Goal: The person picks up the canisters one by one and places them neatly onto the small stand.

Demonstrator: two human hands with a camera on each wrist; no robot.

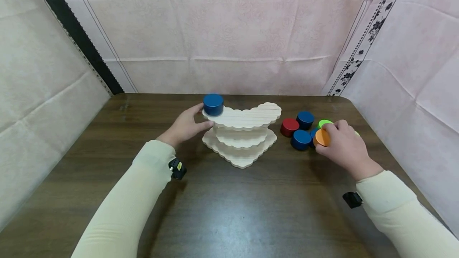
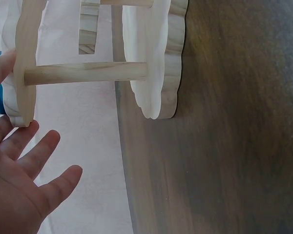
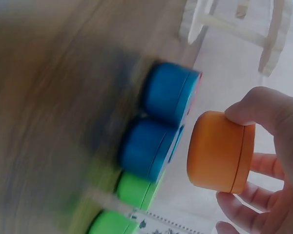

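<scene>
At three o'clock from a scalloped, tiered wooden stand, a person's right hand grips an orange canister above a wooden table, close to blue canisters, a red canister and green canisters. At nine o'clock, the left hand, fingers extended, touches the top tier, where another blue canister stands toward ten o'clock.
</scene>
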